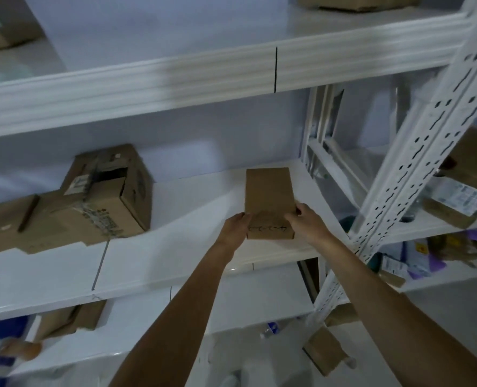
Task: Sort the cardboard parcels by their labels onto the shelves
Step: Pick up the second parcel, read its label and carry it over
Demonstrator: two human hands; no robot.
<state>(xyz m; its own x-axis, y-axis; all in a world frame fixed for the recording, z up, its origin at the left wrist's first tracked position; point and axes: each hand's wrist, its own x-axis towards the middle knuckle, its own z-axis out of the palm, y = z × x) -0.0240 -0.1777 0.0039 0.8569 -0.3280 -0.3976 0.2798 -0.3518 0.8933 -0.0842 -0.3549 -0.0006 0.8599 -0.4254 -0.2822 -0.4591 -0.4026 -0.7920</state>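
Note:
A small flat cardboard parcel [268, 195] lies on the right end of the middle white shelf [176, 263], with handwritten marks on its near face. My left hand [234, 229] grips its near left corner and my right hand [307, 223] grips its near right corner. Both arms reach up from below. On the same shelf to the left sit a larger taped cardboard box [106, 191] and a flat cardboard parcel [14, 227] against it.
A white perforated upright [416, 169] stands just right of the parcel. Beyond it a second shelf unit holds labelled packets [460, 199]. Another box [357, 2] sits on the top shelf, and more cardboard [72, 319] lies on the shelf below.

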